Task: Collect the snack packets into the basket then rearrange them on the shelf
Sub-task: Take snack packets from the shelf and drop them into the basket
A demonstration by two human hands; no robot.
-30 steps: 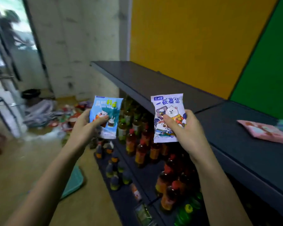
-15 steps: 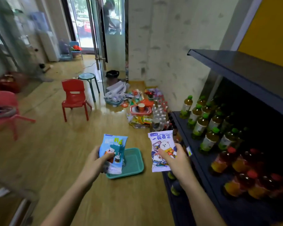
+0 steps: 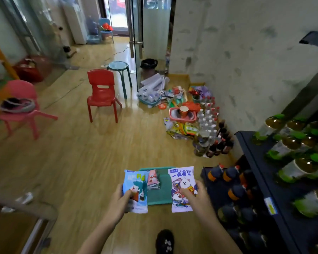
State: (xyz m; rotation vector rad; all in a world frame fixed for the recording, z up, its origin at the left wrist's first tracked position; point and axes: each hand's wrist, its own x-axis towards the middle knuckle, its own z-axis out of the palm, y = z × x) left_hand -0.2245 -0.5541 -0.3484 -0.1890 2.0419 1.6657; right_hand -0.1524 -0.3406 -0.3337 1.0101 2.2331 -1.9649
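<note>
Green basket sits on open wooden floor, shelf edge close at its right. Above it, left hand grips a blue packet, right hand pinches a white packet; pink packets lie inside.

We see a blue packet upright in the left hand and a white bear-print packet upright in the right hand. Both sit over the teal basket on the floor, with pink packets stacked inside.

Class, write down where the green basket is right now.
In the head view, the green basket lies on the floor at lower centre, between the blue packet in the left hand and the white packet in the right hand.
</note>
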